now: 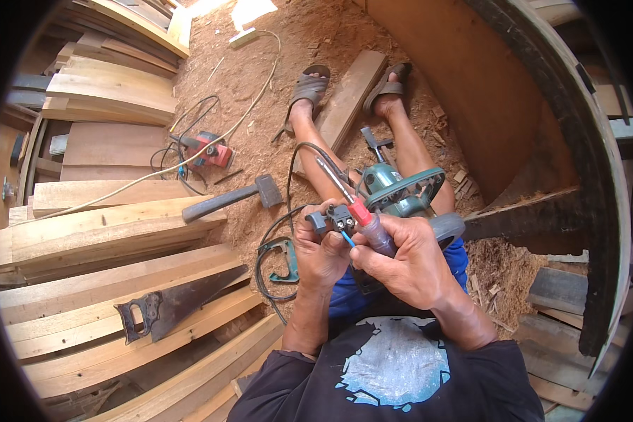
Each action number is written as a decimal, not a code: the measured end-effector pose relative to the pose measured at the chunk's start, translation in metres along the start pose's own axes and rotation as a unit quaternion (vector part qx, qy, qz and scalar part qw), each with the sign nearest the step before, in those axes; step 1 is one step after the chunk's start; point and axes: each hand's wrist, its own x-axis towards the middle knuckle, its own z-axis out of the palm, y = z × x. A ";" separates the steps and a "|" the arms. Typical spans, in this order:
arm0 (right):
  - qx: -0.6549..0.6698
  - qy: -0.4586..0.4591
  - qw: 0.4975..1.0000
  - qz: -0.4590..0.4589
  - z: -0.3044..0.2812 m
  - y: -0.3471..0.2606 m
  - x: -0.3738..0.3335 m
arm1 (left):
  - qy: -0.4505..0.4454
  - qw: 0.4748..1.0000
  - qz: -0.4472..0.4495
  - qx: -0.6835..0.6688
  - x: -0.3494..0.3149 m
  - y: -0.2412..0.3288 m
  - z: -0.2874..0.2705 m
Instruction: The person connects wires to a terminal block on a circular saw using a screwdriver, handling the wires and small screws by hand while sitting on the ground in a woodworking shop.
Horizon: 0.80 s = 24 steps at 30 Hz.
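Observation:
Between the fingertips of my left hand (315, 254) is a small black trigger switch (342, 217) with metal screw terminals facing me. My right hand (422, 264) is closed round the purple and red handle of a screwdriver (378, 238), its metal shaft pointing up and away. The right thumb and finger also pinch a short blue wire (349, 240) that meets the switch. Just beyond my hands, a green power tool (382, 180) rests between my legs. A loose green handle part (285, 260) lies left of my left wrist, beside a black cable (259, 271).
Timber boards (112, 225) are stacked along the left, bearing a hammer (225, 202) and a handsaw (183, 309). A red power tool (211, 150) sits on sawdust. A plank (355, 88) lies between my feet. A large curved wooden piece (471, 77) stands close on the right.

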 end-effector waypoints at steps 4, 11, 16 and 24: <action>-0.012 -0.006 1.000 -0.015 -0.002 -0.001 0.001 | 0.014 1.000 0.000 0.009 0.001 0.002 0.000; -0.023 0.002 0.999 -0.026 0.001 0.000 0.001 | -0.012 1.000 -0.016 -0.004 0.002 0.004 0.000; -0.021 -0.009 0.999 -0.032 -0.002 -0.002 0.002 | -0.022 0.999 -0.020 -0.011 0.004 0.002 -0.004; 0.096 -0.033 0.994 0.043 -0.004 0.002 0.006 | -0.054 0.995 -0.012 -0.081 0.007 0.010 0.008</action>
